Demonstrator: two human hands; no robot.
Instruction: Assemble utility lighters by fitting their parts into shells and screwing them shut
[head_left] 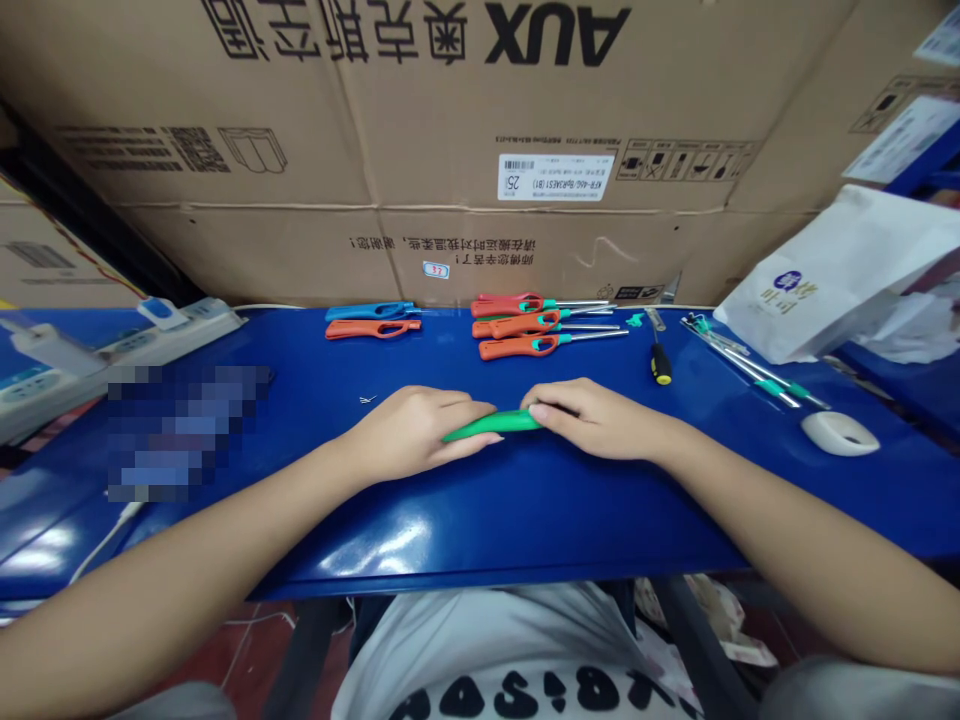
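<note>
Both my hands grip a green lighter handle point(510, 422) just above the blue table. My left hand point(420, 430) is closed around its left end, thumb along the lower side. At the other end, my right hand point(581, 415) pinches it between thumb and fingers; that end is partly hidden. No metal tube can be made out on it. Beyond my hands lie several red long-nosed lighters point(517, 348) with metal tubes. Further left are a blue lighter handle point(364, 312) and a red lighter handle point(364, 329) without long tubes. Small screws point(367, 400) lie near my left hand.
On the right are a screwdriver point(660, 362), metal lighter tubes point(742, 360), a white computer mouse point(840, 434) and a white paper bag point(832, 275). A power strip point(127, 350) and a pixelated dark object point(191, 430) lie left. A large cardboard box point(300, 230) stands behind.
</note>
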